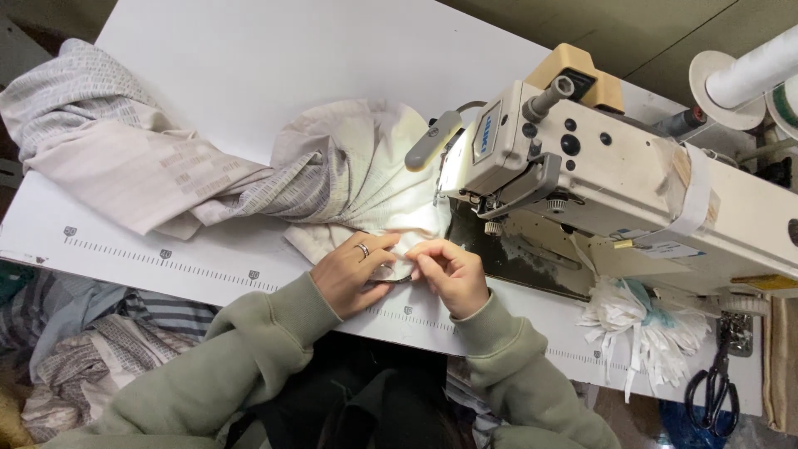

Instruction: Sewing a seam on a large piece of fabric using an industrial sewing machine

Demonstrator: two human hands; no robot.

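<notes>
We are looking down on a white table (274, 50) lying beyond the fingers, its ruler strip (166, 259) running just under them. Lamplight is pooling ahead. A fabric heap (75, 349) is sitting below left, scissors (713, 391) hanging far right.

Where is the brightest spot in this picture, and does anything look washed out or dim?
Head view: the sewing machine lamp blows out the pleated fabric beside the needle; both hands, left and right, stay evenly lit and sharp; the cloth pile under the table sits in shadow.

Fabric (249, 179) on table (274, 58), left of sewing machine (615, 179)
</notes>
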